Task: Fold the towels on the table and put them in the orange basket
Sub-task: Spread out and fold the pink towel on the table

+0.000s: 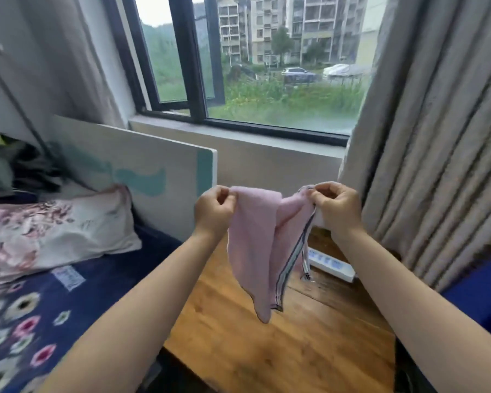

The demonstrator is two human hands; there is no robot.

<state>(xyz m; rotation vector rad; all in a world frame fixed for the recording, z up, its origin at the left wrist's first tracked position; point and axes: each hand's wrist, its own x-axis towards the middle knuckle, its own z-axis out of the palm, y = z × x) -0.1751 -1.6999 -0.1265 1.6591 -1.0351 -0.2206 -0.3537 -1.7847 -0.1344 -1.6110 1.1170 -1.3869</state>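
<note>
Head view: the left hand (214,207) and right hand (333,204) each pinch a top corner of the pink towel (255,245), probably to spread it above the table (267,344) for folding.

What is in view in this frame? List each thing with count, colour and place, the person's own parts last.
towel: one, pink with a striped edge, held up in the air above the table
table: one, brown wood, bottom centre
power strip: one, white, on the table behind the towel
pillow: one, pale floral, on the bed at left
bed cover: one, dark blue patterned, lower left
board: one, white with teal marks, upright beside the bed
window: one, dark frame, top centre
curtains: two, grey, either side of the window
orange basket: none visible
left hand: pinches the towel's left top corner
right hand: pinches its right top corner
</note>
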